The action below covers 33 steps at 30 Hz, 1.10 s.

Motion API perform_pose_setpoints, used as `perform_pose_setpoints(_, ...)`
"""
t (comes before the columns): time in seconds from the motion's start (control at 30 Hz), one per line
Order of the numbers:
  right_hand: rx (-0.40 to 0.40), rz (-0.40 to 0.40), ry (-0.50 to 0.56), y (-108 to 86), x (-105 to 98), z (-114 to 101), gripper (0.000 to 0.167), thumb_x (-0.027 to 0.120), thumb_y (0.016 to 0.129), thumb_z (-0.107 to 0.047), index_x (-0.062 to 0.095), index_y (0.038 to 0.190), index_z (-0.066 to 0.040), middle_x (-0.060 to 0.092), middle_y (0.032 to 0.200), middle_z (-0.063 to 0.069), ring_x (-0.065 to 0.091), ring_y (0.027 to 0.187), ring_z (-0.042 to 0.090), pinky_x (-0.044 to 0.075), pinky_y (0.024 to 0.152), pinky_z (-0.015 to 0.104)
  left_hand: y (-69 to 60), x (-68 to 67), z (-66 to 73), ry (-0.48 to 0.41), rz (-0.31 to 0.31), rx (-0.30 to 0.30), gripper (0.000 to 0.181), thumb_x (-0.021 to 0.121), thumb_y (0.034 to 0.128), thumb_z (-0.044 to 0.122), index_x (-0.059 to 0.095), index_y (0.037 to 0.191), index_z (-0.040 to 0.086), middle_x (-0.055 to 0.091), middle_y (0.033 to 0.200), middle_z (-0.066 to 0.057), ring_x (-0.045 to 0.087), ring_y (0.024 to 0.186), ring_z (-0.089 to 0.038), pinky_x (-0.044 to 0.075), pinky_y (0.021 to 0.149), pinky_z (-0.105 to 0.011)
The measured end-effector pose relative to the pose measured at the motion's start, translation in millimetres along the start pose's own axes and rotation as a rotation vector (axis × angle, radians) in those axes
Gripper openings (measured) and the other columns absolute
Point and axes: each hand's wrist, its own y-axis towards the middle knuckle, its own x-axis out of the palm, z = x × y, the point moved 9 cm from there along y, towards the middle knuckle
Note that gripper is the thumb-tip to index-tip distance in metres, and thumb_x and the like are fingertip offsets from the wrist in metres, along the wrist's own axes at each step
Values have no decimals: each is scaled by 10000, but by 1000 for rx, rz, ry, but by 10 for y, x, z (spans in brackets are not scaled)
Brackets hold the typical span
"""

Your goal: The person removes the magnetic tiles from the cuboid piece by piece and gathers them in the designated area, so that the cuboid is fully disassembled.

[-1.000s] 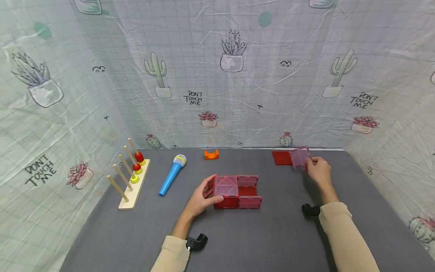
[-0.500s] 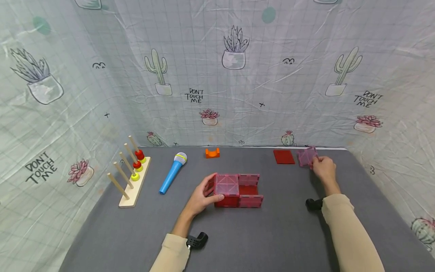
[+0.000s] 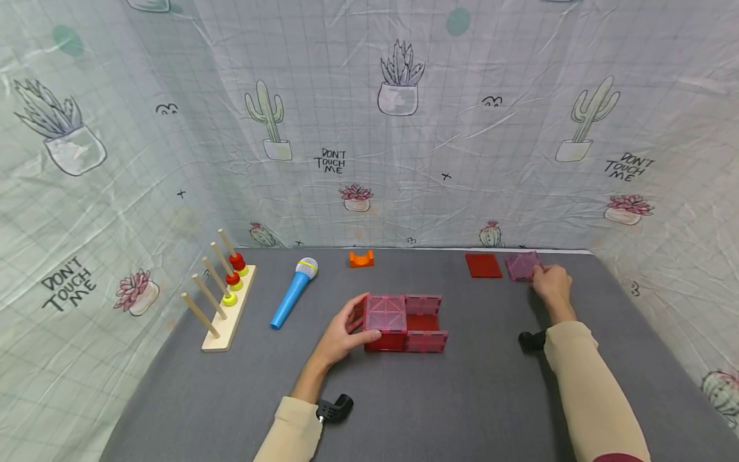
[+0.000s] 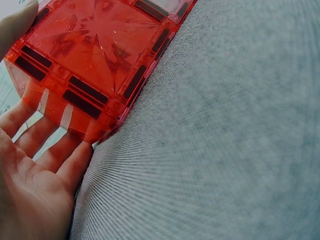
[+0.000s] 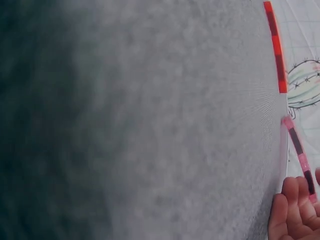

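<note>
Right hand [image 3: 552,285] pinches pink tile [image 3: 522,265] by its right edge, tile tilted. Left hand [image 3: 342,337] grips left end of tile box [image 3: 395,319], thumb at front, fingers along left side. Red tile [image 3: 484,265] flat, just left of pink one. Gray table [image 3: 462,398] also bears orange piece [image 3: 361,259], blue microphone [image 3: 293,295], peg stand [image 3: 227,324]. Cactus-print sheet [image 3: 444,141] behind.

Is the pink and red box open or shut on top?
Partly open: a pink square covers the left half of the box, but the right half has no cover.
</note>
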Motion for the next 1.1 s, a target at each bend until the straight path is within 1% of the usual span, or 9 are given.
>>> perform_pose_setpoints(0.07, 32, -26, -1, -2, 29, 34, 541, 479, 1007, -340, 621, 1207, 143, 636, 1210, 335, 425, 1269, 540, 402, 1037, 587, 1, 4, 3, -1, -3, 2, 769, 735, 859, 123, 360, 1525, 38, 459, 1522, -198, 435, 1418, -371, 361, 1173, -537)
perform_pose_setpoints(0.1, 48, -42, -4, -4, 45, 53, 603, 512, 996, -382, 574, 1274, 149, 562, 1314, 361, 394, 1306, 545, 379, 1079, 597, 2, 6, 4, 0, -4, 3, 771, 735, 859, 124, 358, 1525, 38, 458, 1523, -199, 434, 1419, -373, 360, 1173, -539)
perform_pose_setpoints(0.2, 86, -90, -16, -15, 88, 93, 839, 604, 942, -500, 409, 1418, 163, 419, 1453, 379, 330, 1368, 546, 341, 1137, 610, 3, 13, 4, -1, -7, 4, 776, 738, 857, 128, 355, 1526, 37, 456, 1523, -201, 431, 1419, -377, 359, 1172, -545)
perform_pose_setpoints(0.27, 96, -106, -17, -16, 108, 107, 917, 641, 914, -526, 360, 1445, 166, 398, 1468, 380, 331, 1371, 537, 343, 1138, 611, 4, 14, 1, 2, -6, 2, 778, 740, 856, 135, 356, 1526, 41, 457, 1524, -197, 431, 1419, -376, 361, 1172, -545)
perform_pose_setpoints(0.33, 95, -115, -18, -25, 121, 102, 936, 659, 906, -514, 331, 1457, 167, 398, 1458, 384, 341, 1360, 531, 352, 1128, 613, 4, 13, -2, 3, -4, 1, 778, 741, 854, 139, 358, 1525, 46, 458, 1524, -194, 430, 1420, -375, 360, 1172, -547)
perform_pose_setpoints(0.57, 83, -99, -33, -20, 151, 104, 877, 666, 918, -418, 302, 1440, 185, 400, 1402, 410, 359, 1322, 538, 351, 1118, 609, -2, 13, -4, 18, -3, 2, 785, 745, 853, 148, 357, 1528, 46, 450, 1532, -193, 427, 1422, -381, 366, 1167, -546)
perform_pose_setpoints(0.77, 63, -115, -87, 6, 187, 89, 865, 634, 936, -426, 310, 1416, 216, 374, 1377, 432, 297, 1330, 551, 326, 1119, 620, -5, 12, 4, 22, -3, 11, 775, 739, 854, 138, 361, 1522, 36, 458, 1522, -201, 434, 1414, -385, 374, 1160, -553)
perform_pose_setpoints(1.0, 47, -153, -147, 43, 204, 70, 855, 594, 949, -452, 366, 1342, 273, 387, 1325, 460, 340, 1270, 563, 369, 1074, 636, -4, 6, 14, 31, -2, 10, 777, 734, 857, 136, 354, 1525, 27, 452, 1526, -206, 430, 1417, -391, 372, 1160, -554)
perform_pose_setpoints(1.1, 56, -164, -139, 51, 218, 74, 879, 573, 957, -465, 319, 1377, 264, 368, 1349, 459, 333, 1279, 561, 364, 1086, 637, 0, 3, 18, 34, -2, 9, 777, 731, 859, 138, 350, 1526, 25, 448, 1529, -208, 425, 1422, -392, 371, 1162, -551)
